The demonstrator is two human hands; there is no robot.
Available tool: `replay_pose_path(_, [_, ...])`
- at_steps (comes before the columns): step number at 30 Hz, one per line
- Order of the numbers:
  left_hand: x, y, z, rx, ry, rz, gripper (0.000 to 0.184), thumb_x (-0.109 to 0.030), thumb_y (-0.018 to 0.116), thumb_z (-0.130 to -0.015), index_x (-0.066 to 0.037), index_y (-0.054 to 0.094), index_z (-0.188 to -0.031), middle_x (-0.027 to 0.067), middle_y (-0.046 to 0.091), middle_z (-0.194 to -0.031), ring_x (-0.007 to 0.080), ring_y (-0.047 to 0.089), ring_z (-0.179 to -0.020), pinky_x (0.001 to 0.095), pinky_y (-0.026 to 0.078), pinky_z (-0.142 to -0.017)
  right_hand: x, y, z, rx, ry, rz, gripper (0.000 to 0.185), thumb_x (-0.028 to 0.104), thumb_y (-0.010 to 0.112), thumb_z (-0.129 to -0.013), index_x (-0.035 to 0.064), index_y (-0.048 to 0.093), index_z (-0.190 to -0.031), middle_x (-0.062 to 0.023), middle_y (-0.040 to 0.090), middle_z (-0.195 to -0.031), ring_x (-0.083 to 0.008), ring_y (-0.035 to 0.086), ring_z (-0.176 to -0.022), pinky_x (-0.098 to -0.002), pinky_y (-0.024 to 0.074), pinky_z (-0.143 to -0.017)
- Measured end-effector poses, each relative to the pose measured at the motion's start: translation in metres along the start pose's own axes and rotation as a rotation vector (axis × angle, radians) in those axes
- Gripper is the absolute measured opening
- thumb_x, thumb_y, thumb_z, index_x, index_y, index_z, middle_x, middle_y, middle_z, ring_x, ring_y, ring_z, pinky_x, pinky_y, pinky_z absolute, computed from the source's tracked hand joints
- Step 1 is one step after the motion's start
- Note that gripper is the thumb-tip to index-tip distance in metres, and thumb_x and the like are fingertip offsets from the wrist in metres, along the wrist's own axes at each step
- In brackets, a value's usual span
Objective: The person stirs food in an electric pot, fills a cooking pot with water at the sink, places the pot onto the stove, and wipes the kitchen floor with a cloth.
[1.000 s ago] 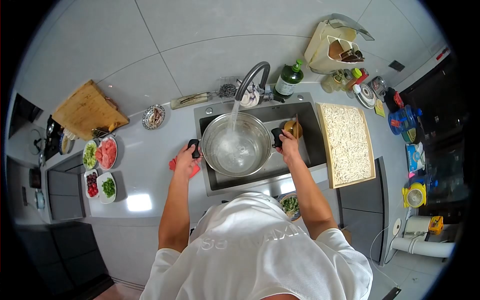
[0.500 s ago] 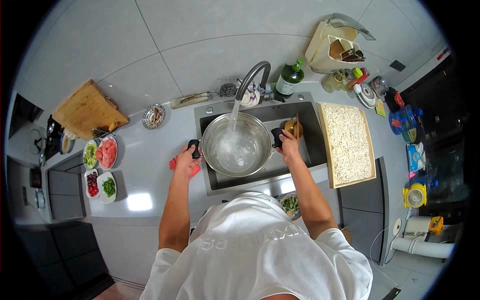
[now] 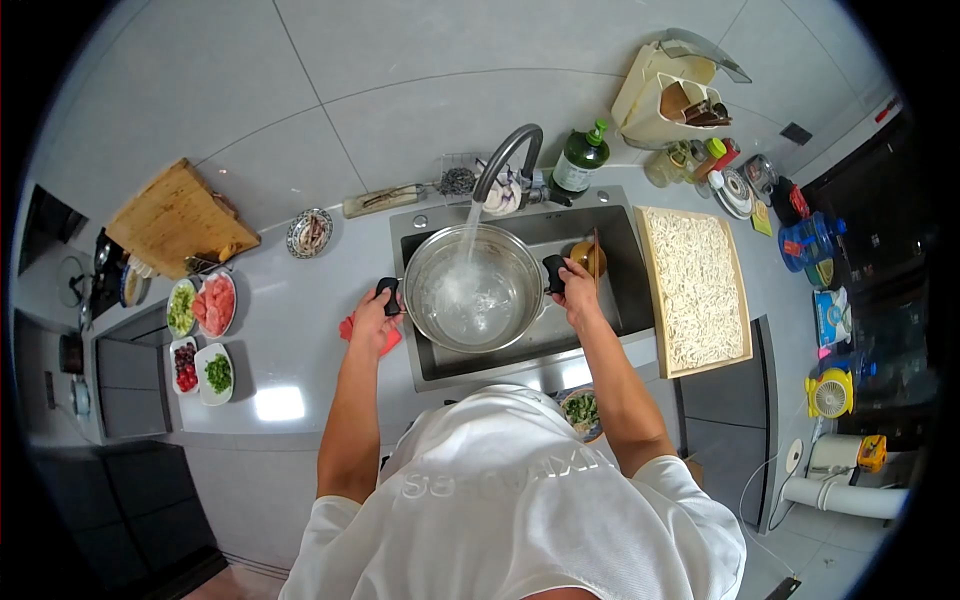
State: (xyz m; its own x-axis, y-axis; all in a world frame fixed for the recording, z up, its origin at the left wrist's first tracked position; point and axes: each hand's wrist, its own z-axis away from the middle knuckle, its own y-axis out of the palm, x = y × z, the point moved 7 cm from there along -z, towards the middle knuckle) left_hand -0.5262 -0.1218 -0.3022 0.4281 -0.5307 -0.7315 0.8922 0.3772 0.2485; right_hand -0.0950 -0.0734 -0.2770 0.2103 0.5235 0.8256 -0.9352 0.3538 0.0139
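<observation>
A round steel pot [image 3: 515,325] with two black side handles is held over the left part of the sink [image 3: 622,300]. Water runs into it from the curved grey faucet [image 3: 512,148] and churns inside. My left hand [image 3: 371,318] is closed around the left handle, and my right hand [image 3: 576,290] grips the right one. Under my left wrist lies a red cloth [image 3: 390,341] on the counter. A golden-brown round thing [image 3: 585,258] sits in the sink, right of the pot, partly hidden by a thin upright edge.
Right of the sink lies a wooden tray [image 3: 657,330] of noodles. A green bottle [image 3: 579,160] and several jars stand behind. Bowls of raw meat [image 3: 214,303] and chopped greens [image 3: 218,373] are on the left, near a cutting board [image 3: 170,220]. A bowl of greens [image 3: 581,410] sits near my body.
Water keeps running into the pot, and its surface pattern differs. Both hands stay on the handles with hardly any movement.
</observation>
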Motion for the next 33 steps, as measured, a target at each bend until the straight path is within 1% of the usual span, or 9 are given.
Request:
replay_pose_path(5, [-0.0046,0.0013,0.0008,-0.002,0.006,-0.023,0.021,-0.023,0.056,-0.102,-0.011,0.059,-0.119,0.0033,0.067,-0.098,0.0179,0.064,-0.081,0.0325,0.053,-0.068,0.0052,0.0017,0.0024,-0.001,-0.007,0.005,0.037,0.016,0.057,-0.1,0.0117,0.056,-0.137,-0.0062,0.065,-0.106,-0.0153,0.061,-0.076,-0.0277,0.0483,-0.052])
replay_pose_path(8, [-0.0069,0.0023,0.0009,0.007,0.015,-0.035,0.021,-0.024,0.056,-0.102,-0.012,0.059,-0.12,0.003,0.067,-0.098,0.0177,0.064,-0.081,0.033,0.053,-0.068,0.0054,0.0027,0.002,0.001,0.011,0.007,0.03,0.019,0.056,-0.101,0.0197,0.06,-0.131,-0.0016,0.066,-0.103,-0.0138,0.06,-0.078,-0.028,0.0484,-0.062])
replay_pose_path(11, [-0.0058,0.0005,-0.0015,-0.002,0.016,-0.032,0.022,-0.024,0.056,-0.102,-0.012,0.059,-0.12,0.0032,0.067,-0.099,0.0174,0.064,-0.081,0.0332,0.053,-0.069,0.0088,0.0039,0.003,0.011,-0.013,-0.006,0.038,0.015,0.057,-0.1,0.0115,0.055,-0.137,-0.0071,0.066,-0.106,-0.016,0.062,-0.074,-0.0276,0.0483,-0.052])
replay_pose_path(14, [-0.0062,0.0004,0.0001,-0.001,0.029,-0.02,0.023,-0.024,0.056,-0.102,-0.012,0.059,-0.122,0.0034,0.067,-0.101,0.0173,0.063,-0.082,0.0334,0.052,-0.07,0.0059,0.0034,0.0,0.009,-0.017,-0.008,0.038,0.015,0.058,-0.099,0.0117,0.055,-0.137,-0.0068,0.066,-0.105,-0.0155,0.062,-0.074,-0.0275,0.0481,-0.052])
replay_pose_path(17, [-0.0054,-0.0012,-0.0009,-0.005,0.042,-0.024,0.023,-0.023,0.056,-0.102,-0.013,0.059,-0.122,0.0036,0.068,-0.102,0.0171,0.063,-0.082,0.033,0.052,-0.069,0.0058,0.0046,0.0042,0.012,0.004,-0.005,0.029,0.018,0.058,-0.1,0.0192,0.061,-0.129,-0.0015,0.066,-0.103,-0.0139,0.061,-0.08,-0.0278,0.0486,-0.061])
replay_pose_path(26, [-0.0057,-0.0005,-0.0002,0.001,0.072,0.002,0.022,-0.023,0.056,-0.103,-0.012,0.06,-0.121,0.0028,0.068,-0.101,0.0161,0.063,-0.08,0.0314,0.052,-0.067,0.0056,0.0051,0.0074,0.008,0.005,-0.015,0.031,0.017,0.058,-0.1,0.0195,0.06,-0.131,-0.0021,0.066,-0.103,-0.014,0.058,-0.08,-0.0282,0.0484,-0.063])
replay_pose_path(29, [-0.0084,0.002,0.004,-0.001,0.08,0.008,0.022,-0.022,0.056,-0.103,-0.012,0.06,-0.121,0.0028,0.067,-0.1,0.0163,0.063,-0.079,0.0313,0.052,-0.067,0.0063,0.005,0.006,0.011,-0.017,-0.031,0.038,0.015,0.058,-0.099,0.0128,0.056,-0.137,-0.006,0.066,-0.103,-0.015,0.062,-0.074,-0.0271,0.0467,-0.051])
replay_pose_path(33, [-0.0056,0.0007,0.0004,0.012,0.081,0.015,0.022,-0.022,0.056,-0.103,-0.012,0.06,-0.121,0.003,0.067,-0.1,0.0166,0.063,-0.079,0.0311,0.052,-0.066,0.007,0.0051,0.0083,0.014,-0.011,-0.039,0.038,0.015,0.058,-0.099,0.0128,0.056,-0.137,-0.0059,0.066,-0.103,-0.0147,0.062,-0.074,-0.0267,0.0468,-0.052])
